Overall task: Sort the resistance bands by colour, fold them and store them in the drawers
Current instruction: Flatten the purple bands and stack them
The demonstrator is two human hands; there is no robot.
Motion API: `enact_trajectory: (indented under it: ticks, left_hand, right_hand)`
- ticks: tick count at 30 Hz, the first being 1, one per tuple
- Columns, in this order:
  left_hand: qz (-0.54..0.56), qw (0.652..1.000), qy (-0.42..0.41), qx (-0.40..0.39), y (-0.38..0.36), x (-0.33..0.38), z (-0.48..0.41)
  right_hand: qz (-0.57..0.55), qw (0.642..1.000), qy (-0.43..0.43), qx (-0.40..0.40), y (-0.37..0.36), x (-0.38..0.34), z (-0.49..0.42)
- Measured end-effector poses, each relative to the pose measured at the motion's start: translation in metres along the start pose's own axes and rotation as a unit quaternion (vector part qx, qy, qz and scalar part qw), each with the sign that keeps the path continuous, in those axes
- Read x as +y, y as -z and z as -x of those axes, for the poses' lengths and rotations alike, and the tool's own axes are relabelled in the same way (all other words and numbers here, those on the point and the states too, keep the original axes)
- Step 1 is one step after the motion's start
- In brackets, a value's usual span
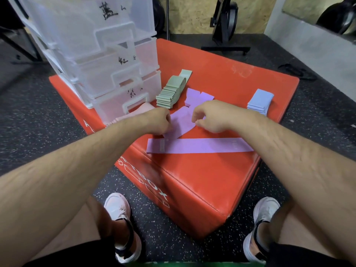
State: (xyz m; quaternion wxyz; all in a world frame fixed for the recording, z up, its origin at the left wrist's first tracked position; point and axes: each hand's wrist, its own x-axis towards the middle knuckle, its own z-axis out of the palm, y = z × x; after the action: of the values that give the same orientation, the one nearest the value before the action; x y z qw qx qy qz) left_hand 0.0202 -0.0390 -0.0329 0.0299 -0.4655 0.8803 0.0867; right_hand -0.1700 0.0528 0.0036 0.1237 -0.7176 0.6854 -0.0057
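You sit before a red box (221,74); on its side the white letters "BOX" can be read, and the letters before them are blurred. On its left part stands a stack of clear drawers (115,45) with black handwriting; the top one reads "蓝", the lower labels I cannot read. A flat purple band (200,145) lies along the near edge; its faint print is unreadable. Just behind it lies a slanted purple band (181,122); your left hand (159,120) and right hand (208,118) each grip one side of it with curled fingers. Further back lie a green pile (169,93), a blue stack (260,100) and folded purple pieces (198,97); pink bands (142,110) lie beside the lowest drawer.
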Motion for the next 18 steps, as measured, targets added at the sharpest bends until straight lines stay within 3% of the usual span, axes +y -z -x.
enact_trajectory:
  ticks: [5, 8, 13, 18]
  left_hand:
    - [0.093, 0.995, 0.002, 0.045, 0.003, -0.004, -0.006]
    - [0.207, 0.976, 0.012, 0.063, 0.003, -0.002, -0.003]
    - [0.494, 0.867, 0.021, 0.063, 0.011, 0.009, 0.004]
    - [0.563, 0.823, 0.021, 0.076, 0.027, 0.018, 0.006]
  right_hand:
    - [-0.006, 1.000, 0.000, -0.012, 0.002, 0.002, -0.005]
    - [-0.021, 1.000, -0.003, -0.013, 0.000, -0.002, -0.005]
    - [-0.089, 0.996, -0.014, 0.019, 0.002, -0.012, 0.001]
    - [-0.187, 0.981, -0.028, 0.043, 0.009, -0.021, 0.005]
